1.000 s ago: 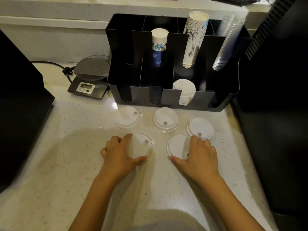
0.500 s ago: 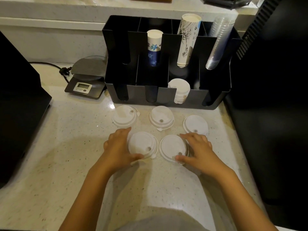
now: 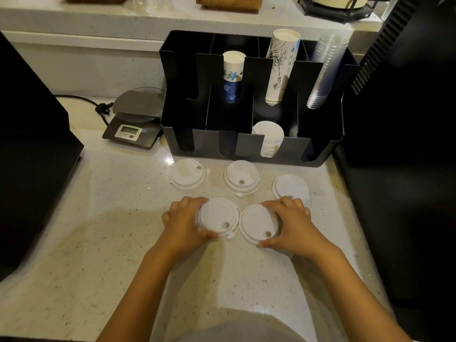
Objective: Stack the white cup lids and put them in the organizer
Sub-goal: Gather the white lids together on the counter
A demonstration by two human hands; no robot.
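Note:
Several white cup lids lie on the speckled counter in front of the black organizer [image 3: 291, 146]. My left hand [image 3: 183, 224] grips the near-left lid [image 3: 217, 215] by its rim. My right hand [image 3: 293, 224] curls around the near-right lid [image 3: 256, 222], fingers on its far and near edges. Behind them lie three more lids: a left lid [image 3: 187, 172], a middle lid [image 3: 241, 175] and a right lid [image 3: 291, 187] partly behind my right fingers. A stack of white lids [image 3: 269, 137] stands in one front slot of the organizer.
The organizer also holds paper cup stacks [image 3: 232, 77] and clear cups [image 3: 325, 70]. A digital scale [image 3: 134, 119] with a cable sits to its left. Black machines flank the counter on the left [image 3: 32, 156] and right [image 3: 399, 144]. A raised shelf runs behind.
Both hands have closed in on the two near lids and drawn them together, side by side. My right hand shifted from lying over its lid to gripping its right edge.

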